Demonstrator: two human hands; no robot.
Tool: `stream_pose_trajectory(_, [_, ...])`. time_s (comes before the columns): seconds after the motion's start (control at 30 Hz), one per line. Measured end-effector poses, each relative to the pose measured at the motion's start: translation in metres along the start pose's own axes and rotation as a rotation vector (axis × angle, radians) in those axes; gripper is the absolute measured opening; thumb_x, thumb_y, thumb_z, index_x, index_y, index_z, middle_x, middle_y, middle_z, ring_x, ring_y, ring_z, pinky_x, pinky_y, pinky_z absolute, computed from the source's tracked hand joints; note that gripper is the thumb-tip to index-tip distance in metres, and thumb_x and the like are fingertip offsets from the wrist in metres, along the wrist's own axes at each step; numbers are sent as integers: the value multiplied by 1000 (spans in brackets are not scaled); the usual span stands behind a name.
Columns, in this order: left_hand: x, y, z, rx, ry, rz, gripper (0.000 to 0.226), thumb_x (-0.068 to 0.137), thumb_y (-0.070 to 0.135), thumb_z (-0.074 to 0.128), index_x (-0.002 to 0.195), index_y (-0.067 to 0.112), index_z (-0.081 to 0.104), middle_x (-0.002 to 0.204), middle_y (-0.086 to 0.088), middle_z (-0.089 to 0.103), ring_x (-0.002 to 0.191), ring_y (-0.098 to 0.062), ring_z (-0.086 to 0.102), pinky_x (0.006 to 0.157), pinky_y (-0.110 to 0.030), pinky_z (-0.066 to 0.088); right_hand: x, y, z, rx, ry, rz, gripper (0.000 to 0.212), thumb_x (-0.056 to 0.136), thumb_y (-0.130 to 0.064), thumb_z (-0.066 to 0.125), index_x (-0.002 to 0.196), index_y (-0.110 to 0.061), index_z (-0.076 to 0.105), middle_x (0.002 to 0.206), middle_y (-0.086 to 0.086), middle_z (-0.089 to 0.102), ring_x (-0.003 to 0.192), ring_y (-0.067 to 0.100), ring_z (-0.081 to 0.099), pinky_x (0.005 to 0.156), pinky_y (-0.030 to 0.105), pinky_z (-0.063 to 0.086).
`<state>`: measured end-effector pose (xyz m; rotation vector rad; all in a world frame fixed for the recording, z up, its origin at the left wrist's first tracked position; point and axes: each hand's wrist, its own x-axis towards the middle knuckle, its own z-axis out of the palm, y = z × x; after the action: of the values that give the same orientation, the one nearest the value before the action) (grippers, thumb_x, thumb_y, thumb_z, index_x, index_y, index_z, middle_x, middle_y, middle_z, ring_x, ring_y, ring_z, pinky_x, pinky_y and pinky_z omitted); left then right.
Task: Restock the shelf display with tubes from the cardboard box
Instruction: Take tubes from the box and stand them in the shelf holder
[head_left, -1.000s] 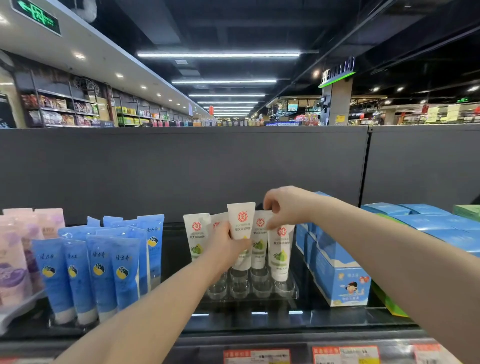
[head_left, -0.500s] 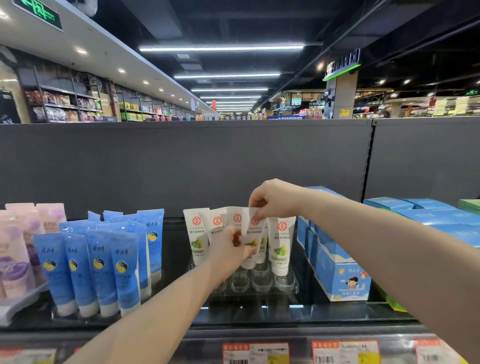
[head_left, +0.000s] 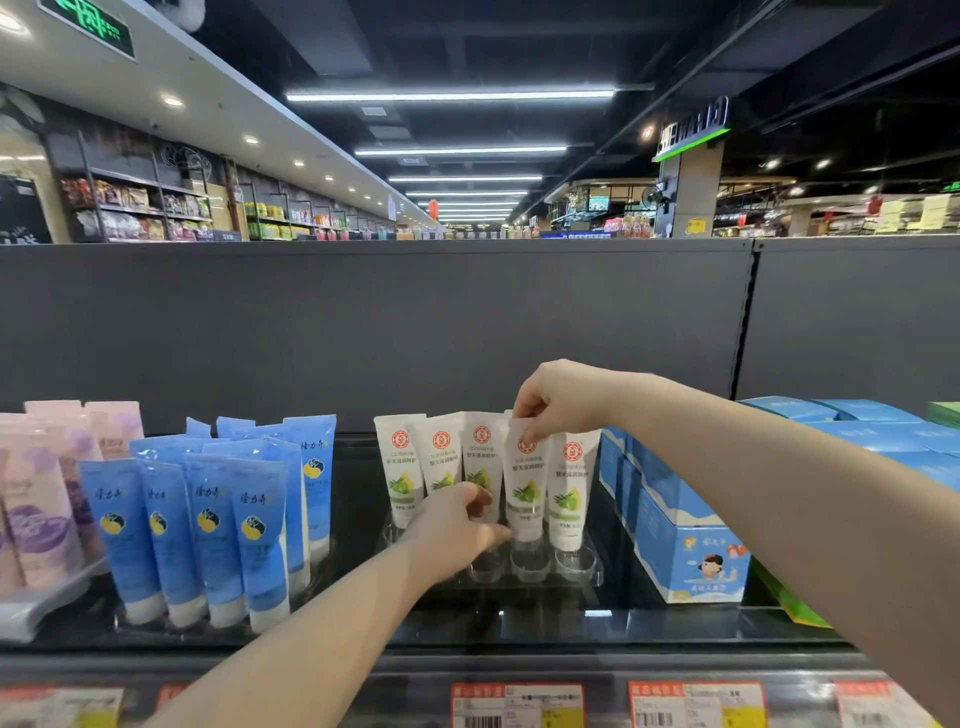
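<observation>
The right hand (head_left: 563, 400) pinches the top crimp of a white tube (head_left: 525, 488), which stands upright as fourth in a row of white tubes (head_left: 400, 467) over a clear cupped holder (head_left: 576, 564) on the shelf (head_left: 519, 629). The left hand (head_left: 454, 530) curls its fingers at the row's lower part; whether it grips one cannot be told. Blue tubes (head_left: 208, 519) stand to the left and blue boxes (head_left: 685, 540) to the right.

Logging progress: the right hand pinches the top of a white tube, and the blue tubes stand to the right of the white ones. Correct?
Not quite: in the head view the blue tubes stand to the left of the white ones. The right hand does pinch the top of a white tube.
</observation>
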<state>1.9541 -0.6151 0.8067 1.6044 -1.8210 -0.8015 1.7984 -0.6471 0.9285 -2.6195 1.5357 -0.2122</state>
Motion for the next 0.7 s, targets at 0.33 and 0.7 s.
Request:
stream_pose_trajectory(0.33, [-1,-4,3,247,-39,-20,51,86,28,64,133,14,48,140,0,47,132,-22,42,109,-40,38,1,-6,1,-87,-20,4,24,87,-25,66,110,-16,68,99,-6,61,87,12,57,61,14,38])
stream_pose_trajectory(0.7, [-9,-8,3,309,-34,41,45,89,30,59,131,16,51,141,0,42,132,-20,38,110,-38,37,6,-4,9,-205,-102,32,8,88,-26,63,85,-18,62,74,-7,56,60,6,48,53,16,33])
